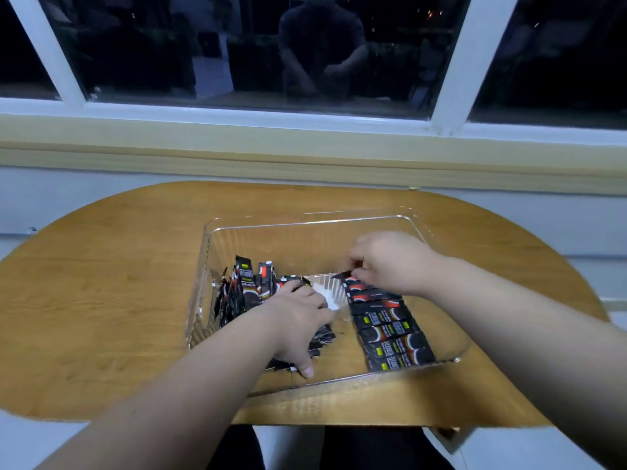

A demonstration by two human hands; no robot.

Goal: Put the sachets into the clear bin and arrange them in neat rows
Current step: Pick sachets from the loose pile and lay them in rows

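A clear bin [305,225] stands on the wooden table. Inside it, several black sachets [390,330] lie flat in a neat row on the right. On the left, more black sachets [247,286] lean upright in a loose bunch against the wall. My left hand [298,320] rests inside the bin on the left bunch, fingers wrapped over some sachets, thumb pointing toward me. My right hand [390,259] hovers over the far end of the right row and pinches one sachet [342,275] by its end.
The wooden table [101,300] has rounded corners and sits against a wall under a dark window [305,45]. The bin's near edge lies close to the table's front edge. A white patch shows on the bin floor between the two groups.
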